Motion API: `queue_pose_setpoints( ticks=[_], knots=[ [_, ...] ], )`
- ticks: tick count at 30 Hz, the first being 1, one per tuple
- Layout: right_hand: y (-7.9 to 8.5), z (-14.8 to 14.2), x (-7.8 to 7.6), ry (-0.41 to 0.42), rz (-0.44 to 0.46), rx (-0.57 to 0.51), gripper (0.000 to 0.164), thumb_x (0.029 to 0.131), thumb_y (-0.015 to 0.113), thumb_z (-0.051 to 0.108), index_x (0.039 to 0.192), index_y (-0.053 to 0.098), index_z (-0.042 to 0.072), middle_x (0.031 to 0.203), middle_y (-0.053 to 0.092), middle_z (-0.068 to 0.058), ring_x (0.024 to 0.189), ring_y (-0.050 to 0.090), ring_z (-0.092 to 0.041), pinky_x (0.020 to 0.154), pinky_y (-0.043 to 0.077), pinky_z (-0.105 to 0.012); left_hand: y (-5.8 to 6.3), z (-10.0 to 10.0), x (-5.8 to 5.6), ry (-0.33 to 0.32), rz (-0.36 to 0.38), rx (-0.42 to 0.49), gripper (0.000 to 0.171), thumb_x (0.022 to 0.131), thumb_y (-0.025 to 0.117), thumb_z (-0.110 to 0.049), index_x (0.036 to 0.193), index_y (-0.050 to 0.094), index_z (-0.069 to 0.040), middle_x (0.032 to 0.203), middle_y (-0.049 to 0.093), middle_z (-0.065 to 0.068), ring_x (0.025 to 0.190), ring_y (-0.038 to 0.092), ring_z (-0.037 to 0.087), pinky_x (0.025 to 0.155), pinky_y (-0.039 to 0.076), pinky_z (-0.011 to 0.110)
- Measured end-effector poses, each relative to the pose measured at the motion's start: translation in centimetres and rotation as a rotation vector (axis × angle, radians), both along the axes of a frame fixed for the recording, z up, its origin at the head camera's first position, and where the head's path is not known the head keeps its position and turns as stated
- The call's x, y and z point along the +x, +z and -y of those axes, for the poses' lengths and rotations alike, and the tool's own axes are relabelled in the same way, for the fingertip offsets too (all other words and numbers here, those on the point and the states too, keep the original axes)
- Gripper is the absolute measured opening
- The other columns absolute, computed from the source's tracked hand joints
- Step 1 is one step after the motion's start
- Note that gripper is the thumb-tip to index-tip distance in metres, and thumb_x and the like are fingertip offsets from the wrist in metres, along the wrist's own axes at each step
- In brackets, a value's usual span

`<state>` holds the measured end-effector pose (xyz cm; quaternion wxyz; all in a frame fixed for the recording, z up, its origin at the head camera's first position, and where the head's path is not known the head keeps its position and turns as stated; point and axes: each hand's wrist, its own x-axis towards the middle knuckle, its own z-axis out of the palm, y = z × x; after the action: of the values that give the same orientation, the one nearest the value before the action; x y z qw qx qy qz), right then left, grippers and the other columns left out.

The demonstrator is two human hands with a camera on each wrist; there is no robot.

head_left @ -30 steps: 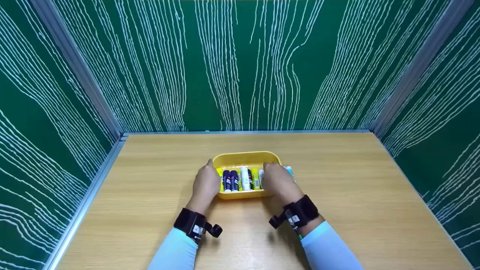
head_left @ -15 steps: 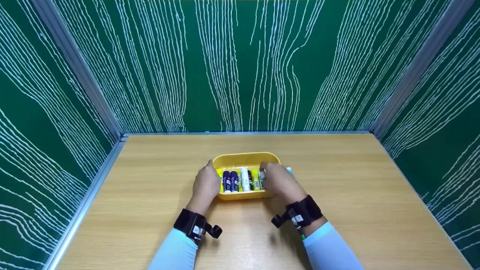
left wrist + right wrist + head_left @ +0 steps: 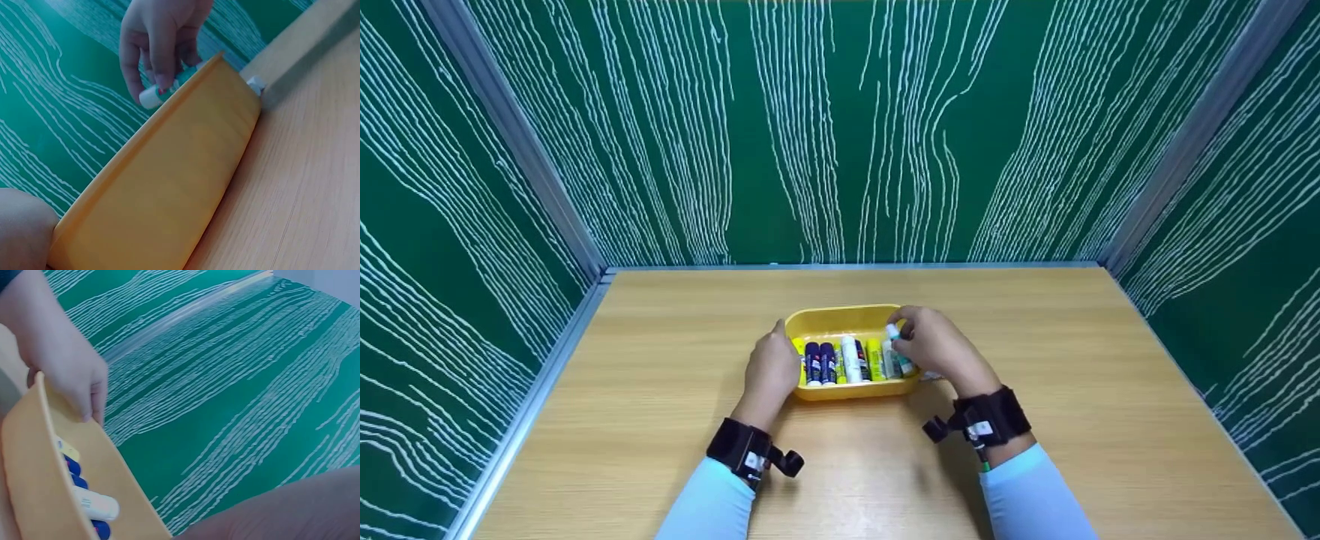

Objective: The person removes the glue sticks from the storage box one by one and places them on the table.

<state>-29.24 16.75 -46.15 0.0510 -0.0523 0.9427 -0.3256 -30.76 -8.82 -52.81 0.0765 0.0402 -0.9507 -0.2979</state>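
Note:
A yellow plastic tray (image 3: 840,391) holds a row of glue sticks: dark blue ones (image 3: 814,364), a white one (image 3: 850,360) and yellow ones (image 3: 874,358) among them. My left hand (image 3: 771,367) grips the tray's left end; the right wrist view shows its fingers hooked over the rim. At the right end, my right hand (image 3: 949,346) pinches a white-capped, teal glue stick (image 3: 151,98) between thumb and fingers. This stick is tilted, its lower part inside the tray. The tray wall (image 3: 163,163) hides its lower end in the left wrist view.
A small white item (image 3: 256,84) lies on the wooden table (image 3: 675,337) just outside the tray's right end, mostly hidden by my right hand in the head view. Green panels (image 3: 870,135) with white wavy lines enclose the table's back and sides.
My right hand has shifted right and now shows a teal glue stick in its fingers at the tray's right end. A pale stick there is more exposed. My left hand has stayed put.

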Motion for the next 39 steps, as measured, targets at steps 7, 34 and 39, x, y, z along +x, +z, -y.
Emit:
queue_pose_setpoints(
  ticks=[7,34,39],
  knots=[
    [0.9,-1.6,-0.1,-0.03,-0.004,-0.046,0.031,0.078,0.066,0.019,0.106,0.057,0.026,0.091,0.054,-0.002,0.077,0.054,-0.02,0.054,0.05,-0.026,0.0,0.0,0.0,0.006,0.005,-0.003,0.044,0.093,0.026,-0.018,0.136,0.031,-0.008,0.117,0.055,0.014,0.097,0.057,0.025,0.076,0.05,0.038],
    [0.9,-8.0,-1.1,-0.121,-0.013,-0.1,0.033,0.081,0.061,0.022,0.113,0.055,0.016,0.094,0.056,-0.01,0.078,0.056,-0.023,0.061,0.049,-0.03,0.2,0.0,0.2,-0.009,-0.018,-0.013,0.043,0.093,0.031,-0.017,0.134,0.034,-0.005,0.11,0.058,0.016,0.091,0.059,0.025,0.07,0.051,0.039],
    [0.1,-8.6,-1.5,-0.172,0.064,-0.094,0.036,0.081,0.062,0.022,0.116,0.054,0.018,0.098,0.055,-0.01,0.081,0.055,-0.025,0.063,0.05,-0.03,0.2,-0.1,0.1,-0.008,-0.016,-0.024,0.044,0.092,0.03,-0.017,0.134,0.034,-0.005,0.109,0.058,0.016,0.089,0.059,0.024,0.068,0.051,0.038]
  ],
)
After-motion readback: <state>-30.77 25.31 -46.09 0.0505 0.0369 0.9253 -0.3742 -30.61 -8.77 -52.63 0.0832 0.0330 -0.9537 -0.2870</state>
